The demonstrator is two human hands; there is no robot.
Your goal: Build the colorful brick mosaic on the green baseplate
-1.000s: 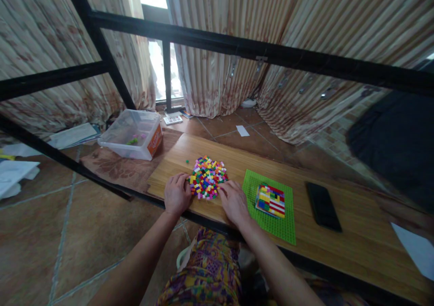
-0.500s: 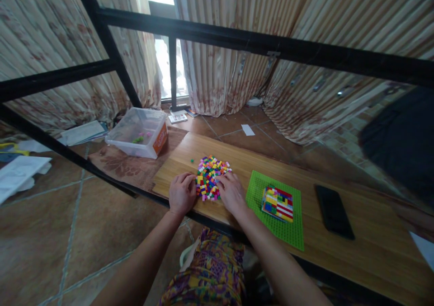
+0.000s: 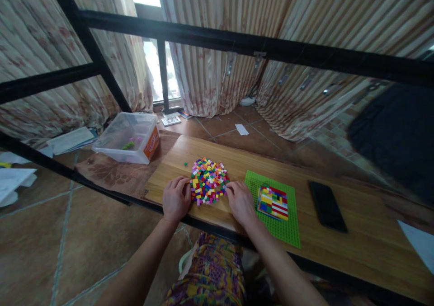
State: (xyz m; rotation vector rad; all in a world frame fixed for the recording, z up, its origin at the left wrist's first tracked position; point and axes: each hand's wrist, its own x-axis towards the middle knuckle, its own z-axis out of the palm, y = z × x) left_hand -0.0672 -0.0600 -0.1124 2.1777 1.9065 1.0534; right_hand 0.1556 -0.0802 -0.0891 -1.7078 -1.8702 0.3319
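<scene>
A heap of small multicoloured toy bricks lies on the wooden tabletop. At its left edge rests my left hand, fingers curled and thumb close to the bricks; whatever is in them is hidden. My right hand is at the right edge of the heap, its fingertips pinched on a tiny pale toy brick. To the right, a green baseplate carries a low block of bricks in red, white, yellow, blue and green layers. Neither hand touches the baseplate's built block.
A black phone lies right of the baseplate, with white paper farther right. One green brick sits apart from the heap. A clear plastic box stands beyond the table's left end. A black metal bar crosses above.
My right hand has drawn back rightward from over the heap to its right edge, fingertips still pinched. My left hand stays at the left edge. The whole view has shifted slightly.
</scene>
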